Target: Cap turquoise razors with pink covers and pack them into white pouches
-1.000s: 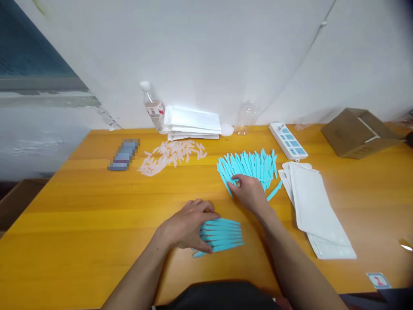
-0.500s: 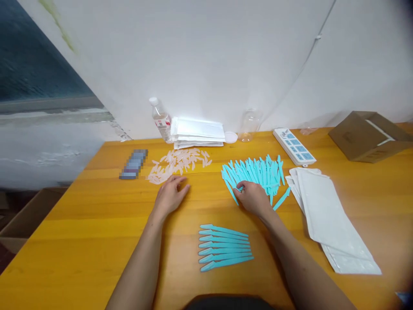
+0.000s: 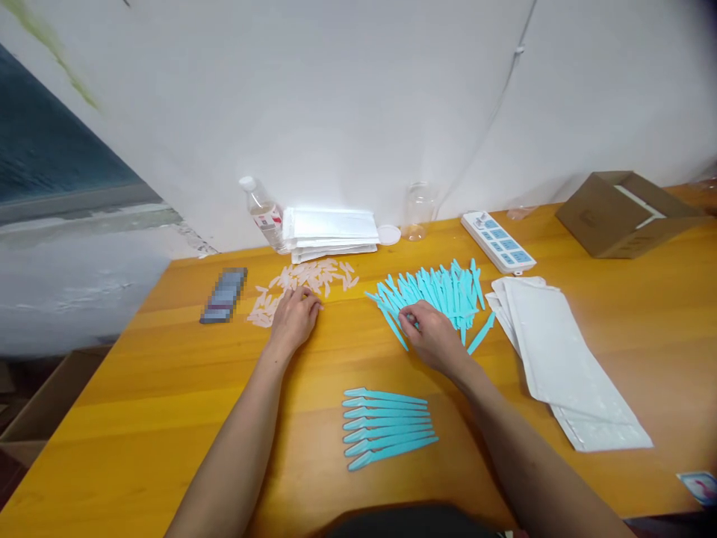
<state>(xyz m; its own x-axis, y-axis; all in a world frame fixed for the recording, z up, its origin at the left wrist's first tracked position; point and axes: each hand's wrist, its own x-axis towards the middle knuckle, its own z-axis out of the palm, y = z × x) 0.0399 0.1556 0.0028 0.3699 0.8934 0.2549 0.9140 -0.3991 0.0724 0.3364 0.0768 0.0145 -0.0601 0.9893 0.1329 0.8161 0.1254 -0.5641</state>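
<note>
My right hand (image 3: 429,329) is closed at the near edge of a pile of turquoise eyebrow razors (image 3: 448,288). One razor (image 3: 374,298) sticks out leftward from its pinched fingers. My left hand (image 3: 295,315) rests at the near side of the scattered small clear plastic caps (image 3: 319,276). Its fingers are curled down and together; whatever is between them is hidden. Nearer to me, between my forearms, several turquoise razors with clear capped heads (image 3: 386,426) lie in a neat row, heads to the left.
White padded envelopes lie at right (image 3: 565,351) and stacked by the wall (image 3: 333,228). Along the back stand a bottle (image 3: 266,217), a round lid (image 3: 388,235), a clear jar (image 3: 417,213), a power strip (image 3: 498,243) and a cardboard box (image 3: 610,217). A blurred-out phone-like object (image 3: 224,295) lies left.
My right hand has closed on a razor at the pile, which now points out to the left. The left hand's fingers have curled in among the caps. The view has shifted slightly.
</note>
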